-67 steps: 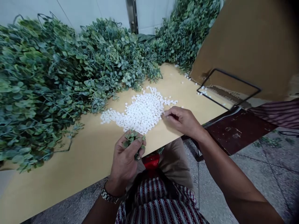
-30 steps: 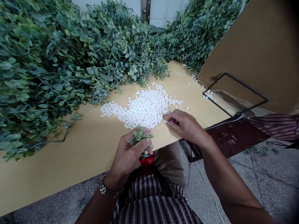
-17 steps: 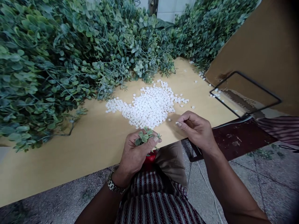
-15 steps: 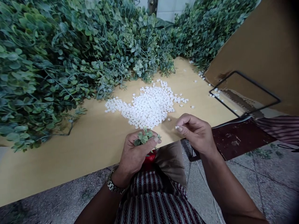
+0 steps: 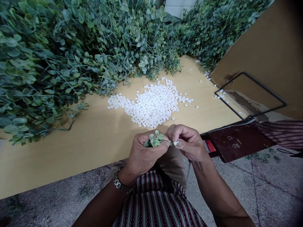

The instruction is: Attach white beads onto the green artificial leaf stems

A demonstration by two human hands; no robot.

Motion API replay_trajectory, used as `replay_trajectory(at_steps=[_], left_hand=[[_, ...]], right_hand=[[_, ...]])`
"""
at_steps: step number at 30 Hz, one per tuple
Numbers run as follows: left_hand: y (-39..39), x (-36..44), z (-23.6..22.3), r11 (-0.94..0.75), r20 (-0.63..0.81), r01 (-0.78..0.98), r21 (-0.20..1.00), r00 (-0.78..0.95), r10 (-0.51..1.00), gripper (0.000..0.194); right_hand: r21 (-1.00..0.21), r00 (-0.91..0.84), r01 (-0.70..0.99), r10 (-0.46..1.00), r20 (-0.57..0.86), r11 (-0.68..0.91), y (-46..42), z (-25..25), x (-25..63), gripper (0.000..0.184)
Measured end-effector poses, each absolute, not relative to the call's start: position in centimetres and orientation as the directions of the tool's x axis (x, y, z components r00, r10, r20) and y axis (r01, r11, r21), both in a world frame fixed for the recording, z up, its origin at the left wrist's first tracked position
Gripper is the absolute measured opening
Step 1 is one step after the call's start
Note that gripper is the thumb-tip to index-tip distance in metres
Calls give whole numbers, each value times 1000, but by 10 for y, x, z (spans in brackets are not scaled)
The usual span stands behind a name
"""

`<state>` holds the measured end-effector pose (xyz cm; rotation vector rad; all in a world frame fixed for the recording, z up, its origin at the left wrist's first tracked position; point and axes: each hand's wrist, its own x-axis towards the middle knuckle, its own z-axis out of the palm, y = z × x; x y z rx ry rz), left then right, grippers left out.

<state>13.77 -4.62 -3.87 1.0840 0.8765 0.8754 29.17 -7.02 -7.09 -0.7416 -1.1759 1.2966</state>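
Observation:
My left hand (image 5: pixel 146 153) is closed around a green leafy artificial sprig (image 5: pixel 155 140), its round leaves showing above the fist and its thin stem end poking out to the right. Between the thumb and fingers of my right hand (image 5: pixel 188 143) is a small white plastic cap (image 5: pixel 175 143), held right at that stem end. Whether the stem has entered the cap I cannot tell. Just beyond both hands, a pile of the same white caps (image 5: pixel 153 105) lies on the tan table (image 5: pixel 94 135).
A thick bank of artificial foliage (image 5: pixel 82 47) covers the table's back and left. At right stand a cardboard sheet (image 5: pixel 260 56) and a black wire frame (image 5: pixel 265 85). A dark red stool (image 5: pixel 236 142) is beside the table, near striped cloth (image 5: pixel 281 134).
My right hand has moved left with the white cap, up to the sprig's stem. My left hand has shifted slightly right, and the sprig's stem end now points toward the cap.

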Motion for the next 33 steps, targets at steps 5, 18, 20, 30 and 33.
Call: replay_trajectory(at_steps=[5,18,20,30,33], left_hand=[[-45,136,-37,201,-136,-123,972,404,905,6],[-44,134,-38,69,-63,-1,998,415,908,8],[-44,133,-38,66,-62,4,998,409,910,7],[-44,132,-37,51,-60,34,998,405,912,10],[-43,133,-37,37,-52,43,998,419,907,10]], right_hand=[[-936,-153,-283,954,258,208,-71,-67,291,8],[-948,-178,-146,935,307,284,-74,-70,293,4],[-945,-178,-134,931,319,298,-74,-70,292,4],[-933,-161,13,921,354,361,-75,-69,291,4],[-921,-177,55,911,371,386,-75,-68,293,4]])
